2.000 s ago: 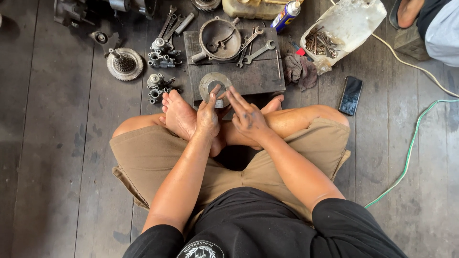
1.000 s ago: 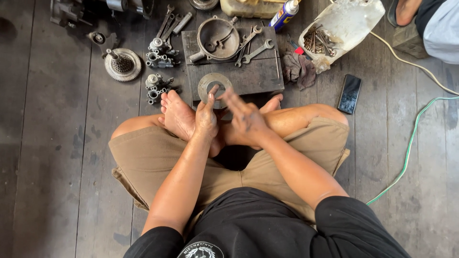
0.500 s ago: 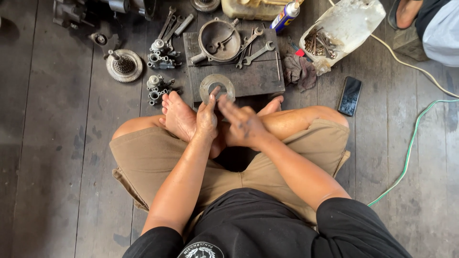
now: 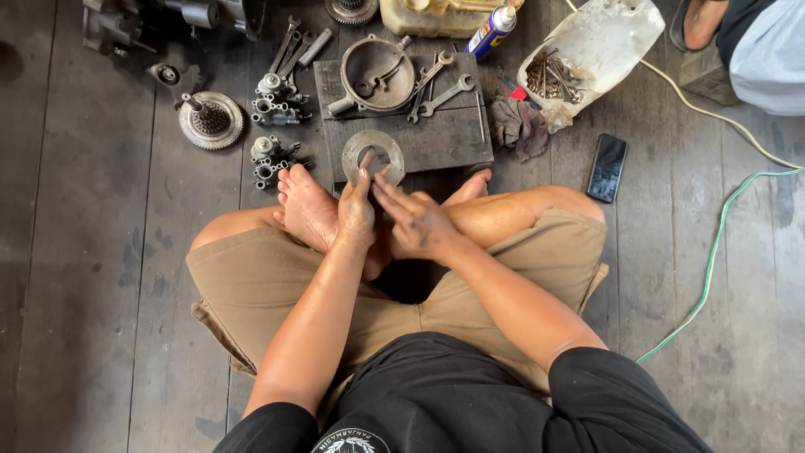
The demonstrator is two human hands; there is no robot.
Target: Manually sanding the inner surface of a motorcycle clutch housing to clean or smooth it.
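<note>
I sit cross-legged on a dark plank floor. A flat metal ring plate (image 4: 379, 144) lies at the near edge of a dark wooden board (image 4: 453, 138) in front of my feet. My left hand (image 4: 358, 210) rests on my left foot, its fingers stretched forward so the fingertips touch the ring's inner edge. My right hand (image 4: 417, 220) lies beside it, greasy fingers pointing left toward the ring's near rim. Neither hand grips anything that I can make out.
On the board sit a round metal housing (image 4: 376, 74) and wrenches (image 4: 438, 88). Left of it lie a clutch gear (image 4: 210, 120) and small engine parts (image 4: 272, 109). A spray can (image 4: 492, 28), rag (image 4: 517, 126), bolt tub (image 4: 587, 52), phone (image 4: 607, 167), green cable (image 4: 713, 252) and another person's leg (image 4: 755, 42) are to the right.
Both hands have shifted slightly on the ring plate; the left fingers slid forward to the ring's hole and the right fingers dropped back toward its near rim.
</note>
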